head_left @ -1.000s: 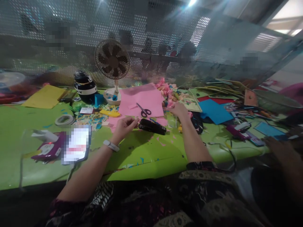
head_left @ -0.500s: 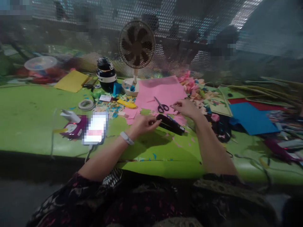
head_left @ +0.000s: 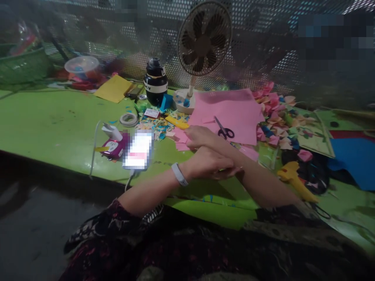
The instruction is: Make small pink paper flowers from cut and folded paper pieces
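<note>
Head view, hands. Left hand [head_left: 205, 164]: back up, fingers curled in almost to a fist; contents, if any, impossible to tell. Position: in front of the right forearm as viewed, contact uncertain. Right hand [head_left: 200, 136]: extended leftward over the table [head_left: 58, 117], wrist bent, fingers angled down and mostly concealed; opening and grip not discernible. Location of pink offcuts [head_left: 181, 145]: on the table at the right fingertips, nearer the body than the yellow cutter [head_left: 177, 122], partly covered by the hand.

Head view, hazards (judged). Crossed forearms: possible mutual obstruction if moved together. Scissors [head_left: 222, 129] on the pink sheet [head_left: 231, 101], just beside the right hand: possible prick or displacement from a careless backward sweep. Yellow cutter: possible nick from groping; blade position not discernible. Glue gun [head_left: 295, 177], near the right forearm: possible knock from the elbow, or burn if hot. Phone cable [head_left: 129, 179], near the left forearm: possible snag, dragging the phone [head_left: 138, 150].

Head view, count. Hands: two. Scissors: one pair. Yellow cutter: one. Glue gun: one. Phone: one. Tape roll [head_left: 129, 123]: one. Bottle [head_left: 156, 88]: one. Fan [head_left: 203, 43]: one. Large pink sheet: one. Pink offcuts: several, overlapping, exact number not countable.
</note>
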Tool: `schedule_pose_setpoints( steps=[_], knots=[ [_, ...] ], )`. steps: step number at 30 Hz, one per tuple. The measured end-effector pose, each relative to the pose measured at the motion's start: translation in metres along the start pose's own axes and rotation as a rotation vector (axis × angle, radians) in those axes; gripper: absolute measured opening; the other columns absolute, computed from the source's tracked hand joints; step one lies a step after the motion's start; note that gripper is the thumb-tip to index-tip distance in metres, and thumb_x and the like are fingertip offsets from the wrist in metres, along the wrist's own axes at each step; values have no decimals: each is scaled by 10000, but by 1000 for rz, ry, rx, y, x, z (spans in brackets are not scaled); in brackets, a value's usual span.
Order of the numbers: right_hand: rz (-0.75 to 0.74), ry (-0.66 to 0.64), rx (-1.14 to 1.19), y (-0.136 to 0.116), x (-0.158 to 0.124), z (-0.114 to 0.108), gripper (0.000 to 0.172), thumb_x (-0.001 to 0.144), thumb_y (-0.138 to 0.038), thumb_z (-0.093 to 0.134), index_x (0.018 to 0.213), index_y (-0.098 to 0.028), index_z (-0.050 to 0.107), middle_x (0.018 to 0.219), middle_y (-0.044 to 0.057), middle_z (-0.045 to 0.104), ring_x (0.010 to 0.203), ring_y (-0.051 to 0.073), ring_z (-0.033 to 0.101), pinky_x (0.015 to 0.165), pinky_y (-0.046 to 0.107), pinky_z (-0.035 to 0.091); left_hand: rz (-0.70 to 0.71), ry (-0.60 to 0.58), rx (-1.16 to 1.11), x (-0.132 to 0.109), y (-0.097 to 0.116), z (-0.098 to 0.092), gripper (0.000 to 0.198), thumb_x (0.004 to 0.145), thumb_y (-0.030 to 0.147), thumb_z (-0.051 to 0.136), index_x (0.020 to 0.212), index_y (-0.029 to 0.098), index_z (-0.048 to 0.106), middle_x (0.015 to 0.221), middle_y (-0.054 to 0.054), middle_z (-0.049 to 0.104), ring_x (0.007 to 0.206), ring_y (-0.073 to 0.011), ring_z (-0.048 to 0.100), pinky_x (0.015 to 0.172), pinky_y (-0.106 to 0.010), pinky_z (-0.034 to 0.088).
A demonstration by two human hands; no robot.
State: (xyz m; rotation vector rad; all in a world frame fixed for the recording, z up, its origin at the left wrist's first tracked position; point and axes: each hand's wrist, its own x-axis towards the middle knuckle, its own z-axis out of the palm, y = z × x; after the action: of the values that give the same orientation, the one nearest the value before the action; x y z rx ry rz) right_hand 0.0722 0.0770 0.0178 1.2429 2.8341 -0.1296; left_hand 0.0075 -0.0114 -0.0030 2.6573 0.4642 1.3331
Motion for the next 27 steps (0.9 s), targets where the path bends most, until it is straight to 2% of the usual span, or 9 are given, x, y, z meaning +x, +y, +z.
schedule_pose_setpoints(
  steps=[2,4,11,14,16,19,21,24,27],
  knots=[
    [10,-62,-118,-2,4,0,210,821,-212,622,991,-123,707,967,152,748,812,239,653,625,319,402,11,-2,-16,0,-1,0,462,984,337,483,556,197,585,462,12,528,447,-102,429,518,-302,276],
    [41,-60,-158,-3,6,-1,202,856,-223,584,982,-140,718,951,141,754,808,241,656,624,321,387,13,4,-1,1,-1,0,471,985,337,474,551,195,587,464,6,533,449,-104,425,511,-306,254],
    [57,-27,-129,0,5,-2,243,952,-254,524,946,-179,755,919,124,756,829,219,639,673,309,379,-16,-29,69,0,0,-2,474,993,349,458,576,190,617,499,-14,572,481,-115,455,499,-314,239],
    [84,21,-59,3,4,-1,259,953,-350,555,894,-173,736,854,112,727,802,203,599,666,292,353,-28,-32,57,-1,-2,-2,447,990,349,469,603,192,628,535,-19,603,492,-110,462,499,-306,247],
    [84,34,49,6,3,-1,343,957,-424,549,784,-163,689,773,85,682,731,173,540,639,285,319,-31,-32,46,-2,-4,-2,447,993,349,471,601,191,618,544,-17,606,486,-105,448,500,-302,247],
    [60,25,231,12,2,-1,478,970,-513,491,651,-167,576,666,35,591,644,135,429,600,288,269,-54,-16,54,-3,-7,0,500,1001,382,463,548,192,561,487,1,539,450,-101,378,491,-312,217],
    [37,16,296,16,0,0,511,966,-547,469,626,-172,537,638,13,546,623,124,392,591,289,251,-85,-14,58,-4,-9,1,521,995,412,466,524,200,526,461,14,490,439,-103,340,488,-316,203],
    [-4,22,329,19,-5,1,515,964,-555,456,638,-171,558,627,0,532,613,119,399,598,279,263,-145,-23,35,-4,-12,2,501,975,404,503,513,209,504,457,21,461,445,-105,333,500,-306,221],
    [-27,19,318,17,-10,-1,449,973,-467,479,689,-160,644,668,15,616,639,125,475,625,258,327,-175,-1,-3,-4,-13,2,481,959,365,527,503,215,509,456,18,460,446,-109,335,508,-303,245]
  ],
)
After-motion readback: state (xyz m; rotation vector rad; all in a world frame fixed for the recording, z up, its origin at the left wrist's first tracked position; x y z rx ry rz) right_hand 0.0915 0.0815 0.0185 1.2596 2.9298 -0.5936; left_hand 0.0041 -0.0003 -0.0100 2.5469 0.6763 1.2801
